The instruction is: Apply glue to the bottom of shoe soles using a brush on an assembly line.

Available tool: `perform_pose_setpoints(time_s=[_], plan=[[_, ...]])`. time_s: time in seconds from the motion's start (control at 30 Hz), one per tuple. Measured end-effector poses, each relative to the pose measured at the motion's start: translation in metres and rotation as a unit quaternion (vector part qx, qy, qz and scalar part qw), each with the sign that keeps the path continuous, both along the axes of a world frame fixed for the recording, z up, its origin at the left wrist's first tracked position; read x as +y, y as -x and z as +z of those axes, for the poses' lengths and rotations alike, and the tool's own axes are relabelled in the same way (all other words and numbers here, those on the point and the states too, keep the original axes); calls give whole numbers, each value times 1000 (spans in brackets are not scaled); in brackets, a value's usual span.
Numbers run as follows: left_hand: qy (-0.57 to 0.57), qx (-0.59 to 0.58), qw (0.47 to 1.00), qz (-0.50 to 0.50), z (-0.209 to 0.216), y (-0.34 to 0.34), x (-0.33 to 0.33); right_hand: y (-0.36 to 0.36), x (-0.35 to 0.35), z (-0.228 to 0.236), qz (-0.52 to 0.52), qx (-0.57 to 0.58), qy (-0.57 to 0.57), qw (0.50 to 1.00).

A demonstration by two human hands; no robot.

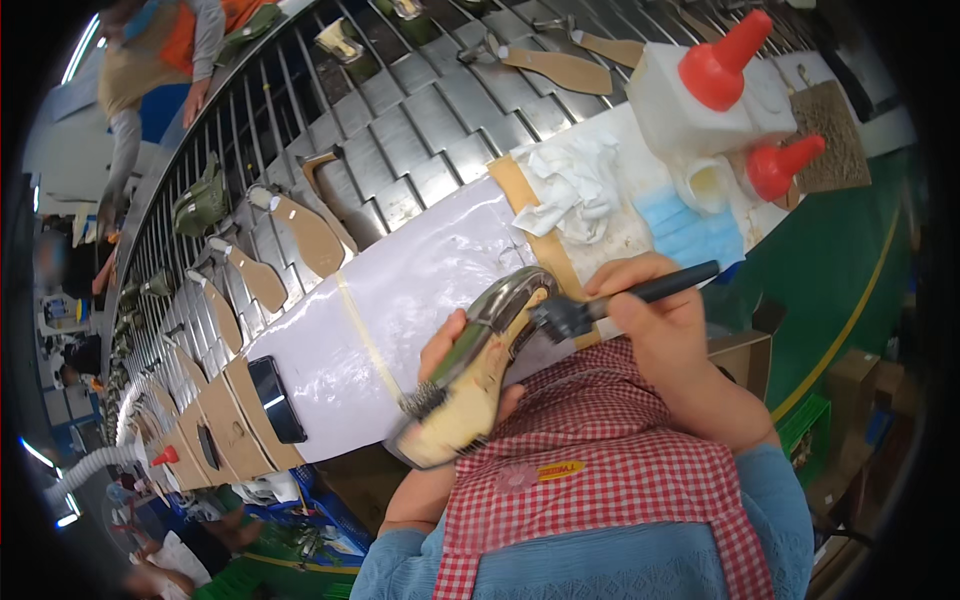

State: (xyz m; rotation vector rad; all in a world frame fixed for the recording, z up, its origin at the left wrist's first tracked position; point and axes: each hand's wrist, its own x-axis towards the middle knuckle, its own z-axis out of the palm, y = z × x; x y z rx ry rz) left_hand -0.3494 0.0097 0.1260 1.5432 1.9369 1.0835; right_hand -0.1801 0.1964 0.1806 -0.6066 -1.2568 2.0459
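In front of my apron, my left hand is wrapped around a green shoe upper on a last, its pale yellowish underside turned toward me and tilted. Fingertips show on both sides of the shoe; the palm is behind it. My right hand grips a brush with a black handle. The dark brush head is at the upper end of the shoe's underside; whether it touches is hard to tell because of blur.
A white-covered bench borders a metal slat conveyor carrying soles and green shoe uppers. White bottles with red nozzles, crumpled tissue and a blue mask lie right. A phone lies left. Another person stands across.
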Motion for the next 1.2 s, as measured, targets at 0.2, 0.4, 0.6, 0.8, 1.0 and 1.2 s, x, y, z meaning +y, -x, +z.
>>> perform_pose_setpoints(time_s=[0.2,0.4,0.6,0.8,1.0,1.2], plan=[[-211,-528,814,122,-1,25,19,-16,16,6,-76,38,-80,993],[-214,-632,744,35,0,40,22,-48,31,10,-140,-27,-130,981],[-175,-636,752,-17,-1,37,33,-82,60,25,-155,-43,-97,982],[-133,-675,725,-5,-16,35,22,-106,115,30,-212,-198,-313,904],[-125,-625,770,24,2,17,28,-105,155,20,-205,-344,-400,824],[-99,-673,732,-23,-11,23,19,-80,157,32,-132,-530,-451,706]])
